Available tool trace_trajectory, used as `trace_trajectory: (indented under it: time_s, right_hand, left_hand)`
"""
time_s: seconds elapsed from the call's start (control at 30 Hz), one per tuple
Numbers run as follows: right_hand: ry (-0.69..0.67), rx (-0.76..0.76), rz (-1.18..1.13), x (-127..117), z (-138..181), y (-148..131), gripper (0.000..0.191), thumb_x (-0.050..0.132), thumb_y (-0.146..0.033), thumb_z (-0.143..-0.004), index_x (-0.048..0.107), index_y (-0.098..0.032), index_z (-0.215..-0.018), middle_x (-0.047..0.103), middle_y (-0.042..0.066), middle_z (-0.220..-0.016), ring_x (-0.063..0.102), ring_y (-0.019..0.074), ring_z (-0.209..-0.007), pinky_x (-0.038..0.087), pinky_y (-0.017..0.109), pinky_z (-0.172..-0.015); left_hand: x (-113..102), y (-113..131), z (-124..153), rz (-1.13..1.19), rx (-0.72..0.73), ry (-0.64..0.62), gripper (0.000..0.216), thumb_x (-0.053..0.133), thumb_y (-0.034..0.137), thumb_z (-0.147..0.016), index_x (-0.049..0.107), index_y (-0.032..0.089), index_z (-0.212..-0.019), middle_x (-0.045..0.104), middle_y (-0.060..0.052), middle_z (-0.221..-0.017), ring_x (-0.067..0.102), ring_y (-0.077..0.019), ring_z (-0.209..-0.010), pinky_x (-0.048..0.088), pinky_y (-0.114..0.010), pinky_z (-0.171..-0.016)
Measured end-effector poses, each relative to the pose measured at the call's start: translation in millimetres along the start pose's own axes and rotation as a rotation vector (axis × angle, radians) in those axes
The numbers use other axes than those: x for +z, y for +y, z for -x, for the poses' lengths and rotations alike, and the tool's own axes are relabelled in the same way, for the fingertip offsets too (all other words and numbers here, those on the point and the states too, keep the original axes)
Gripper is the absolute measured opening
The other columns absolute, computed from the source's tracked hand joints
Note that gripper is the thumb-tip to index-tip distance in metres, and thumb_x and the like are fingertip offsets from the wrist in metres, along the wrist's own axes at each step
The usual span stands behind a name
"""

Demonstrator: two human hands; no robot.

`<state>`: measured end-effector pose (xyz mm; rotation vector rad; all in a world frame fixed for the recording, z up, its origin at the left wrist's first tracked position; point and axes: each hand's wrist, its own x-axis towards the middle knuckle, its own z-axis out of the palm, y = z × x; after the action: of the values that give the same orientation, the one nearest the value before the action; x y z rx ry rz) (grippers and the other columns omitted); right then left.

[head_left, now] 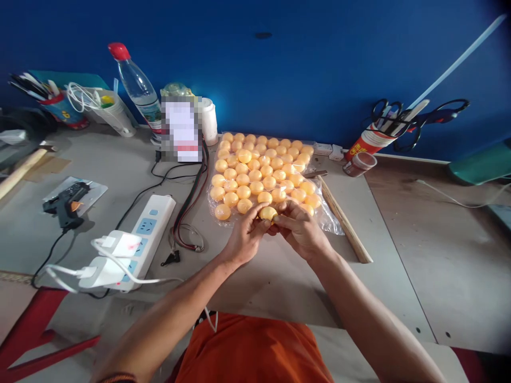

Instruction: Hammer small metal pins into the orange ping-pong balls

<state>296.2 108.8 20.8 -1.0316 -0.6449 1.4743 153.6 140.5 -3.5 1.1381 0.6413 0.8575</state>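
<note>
Between my two hands is a yellow-orange ball (268, 214), which looks like a ping-pong ball. My left hand (248, 234) pinches it from the left, thumb in front. The fingers of my right hand (300, 227) close on its right side, with some fingertips hidden behind it. Just beyond my hands lies a clear plastic bag (333, 223) spread flat on the table. Many similar orange balls (255, 175) rest in rows in or on it; I cannot tell whether every one is inside.
A wooden-handled tool (347, 223) lies right of the bag. Left are a white power strip (154, 221) with plugged chargers, cables (186, 213) and a black glue gun (67, 205). Along the blue wall stand a bottle (139, 88), a phone-like screen (182, 127) and a red-and-white cup of tools (369, 139).
</note>
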Motion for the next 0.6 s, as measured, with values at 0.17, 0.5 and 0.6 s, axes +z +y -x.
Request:
trace_trajectory:
  time_s: [0.17,0.5,0.6]
  right_hand:
    - [-0.021,-0.06,0.027,-5,0,0,0.028,0.078,-0.03,-0.072,0.054,-0.022,-0.085,0.054,-0.004,-0.069,0.049,0.0119,-0.059,0.043,0.03,-0.058]
    - [-0.008,-0.569,0.83,-9,2,7,0.04,0.068,-0.017,-0.082,0.07,-0.033,-0.118,0.056,0.006,-0.115,0.054,0.0235,-0.111,0.048,0.041,-0.097]
    - [0.017,-0.645,0.85,-7,-1,14,0.038,0.065,-0.016,-0.085,0.07,-0.034,-0.117,0.056,0.006,-0.115,0.055,0.0232,-0.111,0.051,0.041,-0.095]
  left_hand:
    - [0,5,-2,0.125,-0.064,0.026,0.056,0.074,0.05,-0.08,0.061,0.015,-0.122,0.071,-0.004,-0.085,0.068,-0.0159,-0.072,0.057,-0.032,-0.073]
    - [0,10,-3,0.361,-0.146,0.025,0.043,0.079,0.041,-0.077,0.071,0.017,-0.112,0.071,-0.006,-0.1,0.065,-0.0154,-0.088,0.056,-0.028,-0.078]
    - [0,9,-3,0.405,-0.146,0.028,0.04,0.079,0.038,-0.077,0.072,0.017,-0.111,0.071,-0.006,-0.102,0.065,-0.0142,-0.088,0.056,-0.027,-0.081]
